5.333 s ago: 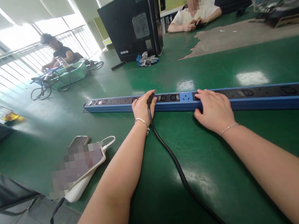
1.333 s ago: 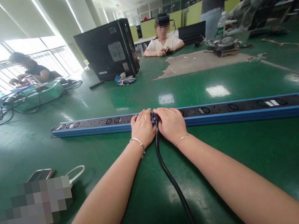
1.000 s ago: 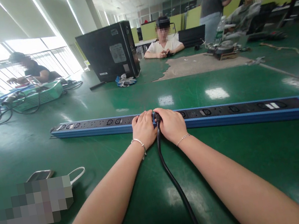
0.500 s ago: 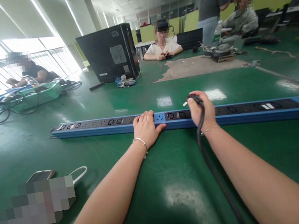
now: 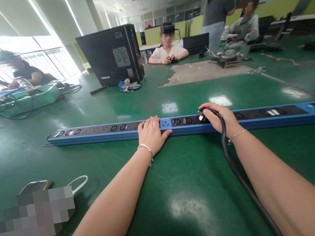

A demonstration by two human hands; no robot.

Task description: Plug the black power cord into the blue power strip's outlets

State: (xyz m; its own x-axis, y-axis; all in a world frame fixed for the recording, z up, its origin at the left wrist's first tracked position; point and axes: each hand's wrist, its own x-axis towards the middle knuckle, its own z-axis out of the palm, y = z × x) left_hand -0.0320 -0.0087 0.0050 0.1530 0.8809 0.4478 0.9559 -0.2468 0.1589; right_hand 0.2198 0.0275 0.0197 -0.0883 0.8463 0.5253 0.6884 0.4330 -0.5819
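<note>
A long blue and black power strip (image 5: 290,110) lies across the green table. My left hand (image 5: 151,134) rests on it just left of the blue socket (image 5: 165,123), fingers over the top and thumb along the front side. Right of that socket, my right hand (image 5: 220,117) grips the black plug (image 5: 202,116) of a thick cable, down at the strip's top face. Whether the plug sits in a socket cannot be made out. From this hand the black cable (image 5: 237,173) runs down toward the bottom edge.
A black computer case (image 5: 110,57) stands behind the strip, with gloves (image 5: 129,85) beside it. A green basket (image 5: 29,100) with cables is at the left. At the near left lies a phone (image 5: 37,186). Several people are beyond, one seated opposite (image 5: 168,53).
My right hand has turned and lowered the plug onto the strip, and the cable has swung right. My left hand keeps its place on the strip. The view has shifted slightly.
</note>
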